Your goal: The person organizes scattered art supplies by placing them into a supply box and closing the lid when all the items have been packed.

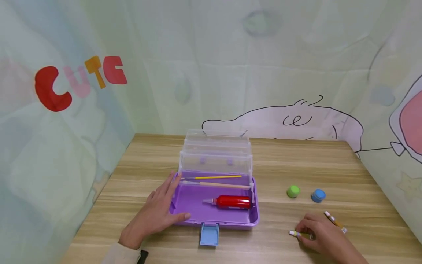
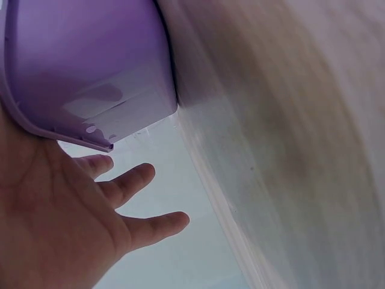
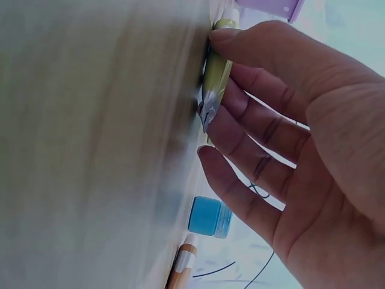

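Note:
A purple storage box [image 1: 194, 212] stands with its clear tiered trays [image 1: 215, 161] raised at the back. Inside lie a red bottle [image 1: 233, 202] with a pointed nozzle, a yellow paintbrush [image 1: 217, 177] and a pale-handled brush [image 1: 224, 185]. My left hand [image 1: 158, 209] rests on the box's left side, thumb along the front rim; in the left wrist view its other visible fingers are extended. On the table right of the box, my right hand [image 1: 318, 233] pinches a yellow-green paint tube [image 3: 218, 71] with a white cap and a flattened end, between thumb and fingers.
Behind the right hand stand a green paint pot [image 1: 293, 191] and a blue paint pot [image 1: 318, 195]. An orange-brown paint tube [image 1: 335, 222] lies just beside that hand. The box's blue latch [image 1: 209, 234] hangs open at the front. A printed curtain surrounds the wooden table [image 1: 280, 157].

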{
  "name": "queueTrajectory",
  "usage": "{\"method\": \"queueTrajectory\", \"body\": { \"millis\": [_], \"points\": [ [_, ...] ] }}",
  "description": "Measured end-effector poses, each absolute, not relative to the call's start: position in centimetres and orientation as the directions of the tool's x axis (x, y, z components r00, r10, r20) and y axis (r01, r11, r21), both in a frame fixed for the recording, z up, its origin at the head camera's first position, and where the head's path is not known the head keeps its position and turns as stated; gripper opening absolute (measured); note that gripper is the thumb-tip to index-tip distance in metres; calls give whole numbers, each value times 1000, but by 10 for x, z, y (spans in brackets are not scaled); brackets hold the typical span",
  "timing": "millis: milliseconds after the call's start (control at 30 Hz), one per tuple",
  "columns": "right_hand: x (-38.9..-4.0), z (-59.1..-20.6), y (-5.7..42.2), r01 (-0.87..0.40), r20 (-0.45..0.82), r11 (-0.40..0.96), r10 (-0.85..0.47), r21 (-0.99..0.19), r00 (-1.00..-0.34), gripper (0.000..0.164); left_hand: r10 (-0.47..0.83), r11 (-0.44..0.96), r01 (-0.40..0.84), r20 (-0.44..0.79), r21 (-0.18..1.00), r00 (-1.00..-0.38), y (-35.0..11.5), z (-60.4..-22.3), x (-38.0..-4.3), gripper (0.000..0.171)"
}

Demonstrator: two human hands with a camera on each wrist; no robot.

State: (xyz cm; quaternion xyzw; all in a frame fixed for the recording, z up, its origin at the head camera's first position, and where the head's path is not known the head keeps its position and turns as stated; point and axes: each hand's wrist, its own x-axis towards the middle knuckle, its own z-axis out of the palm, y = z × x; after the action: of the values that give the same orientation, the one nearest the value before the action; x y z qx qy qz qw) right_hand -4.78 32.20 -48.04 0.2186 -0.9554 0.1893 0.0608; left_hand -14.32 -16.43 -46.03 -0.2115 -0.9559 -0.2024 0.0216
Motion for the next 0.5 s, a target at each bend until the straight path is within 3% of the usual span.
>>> {"method": "queueTrajectory", "body": {
  "millis": [167, 400, 500],
  "points": [
    [-48, -480, 321, -465, 230, 839, -412, -283, -882, 24, 399, 828, 416, 126, 377, -908, -164, -460, -144, 112],
    [-47, -477, 320, -406, 219, 887, -361, -219, -907, 24, 406, 824, 422, 128, 378, -905, -164, -460, -144, 112],
    [-49, -476, 318, -416, 273, 890, -359, -188, -892, 27, 406, 824, 424, 130, 377, -905, -165, -460, -144, 112]
  ]
}}
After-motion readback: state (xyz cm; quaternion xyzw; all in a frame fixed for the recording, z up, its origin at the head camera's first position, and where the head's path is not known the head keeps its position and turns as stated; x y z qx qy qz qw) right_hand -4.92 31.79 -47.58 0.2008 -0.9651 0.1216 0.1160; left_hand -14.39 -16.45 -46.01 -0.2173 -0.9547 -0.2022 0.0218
